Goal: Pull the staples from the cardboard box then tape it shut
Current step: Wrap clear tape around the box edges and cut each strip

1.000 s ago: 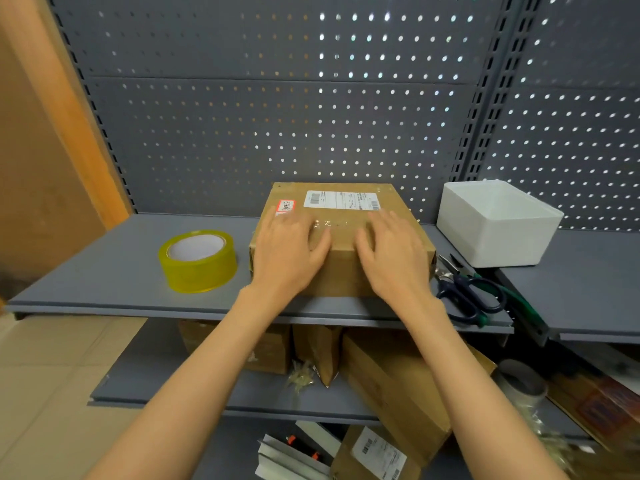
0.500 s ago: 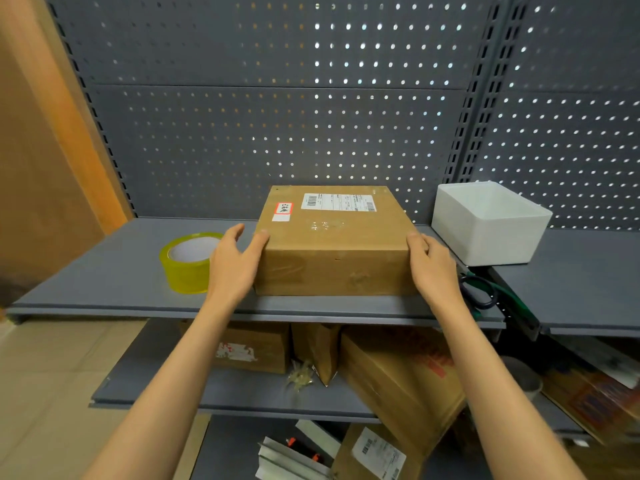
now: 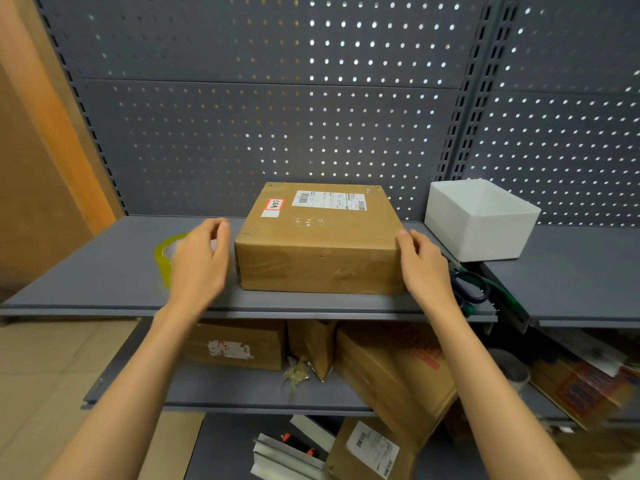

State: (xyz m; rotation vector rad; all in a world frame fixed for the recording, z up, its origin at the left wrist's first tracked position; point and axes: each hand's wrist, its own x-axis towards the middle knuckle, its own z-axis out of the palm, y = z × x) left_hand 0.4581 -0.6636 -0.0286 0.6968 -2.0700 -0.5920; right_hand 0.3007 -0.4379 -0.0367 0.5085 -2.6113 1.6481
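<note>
A closed brown cardboard box (image 3: 322, 237) with a white shipping label and a red-edged sticker sits on the grey shelf (image 3: 104, 271). Clear tape glints on its top. My left hand (image 3: 201, 261) hovers just left of the box, fingers apart, a small gap from its side. My right hand (image 3: 424, 268) is at the box's right front corner, fingertips touching or nearly touching the edge. A roll of yellowish tape (image 3: 164, 258) lies behind my left hand, mostly hidden. Scissors and green-handled pliers (image 3: 474, 289) lie to the right of my right hand.
A white plastic bin (image 3: 481, 220) stands at the right on the shelf. Grey pegboard (image 3: 277, 116) backs the shelf. Below, a lower shelf holds several cardboard boxes (image 3: 391, 372) and scraps. A brown wall panel (image 3: 34, 168) stands at the left.
Both hands slid off the box top to its sides. Since half a second ago the left hand has drawn away from the box's left side, leaving a gap.
</note>
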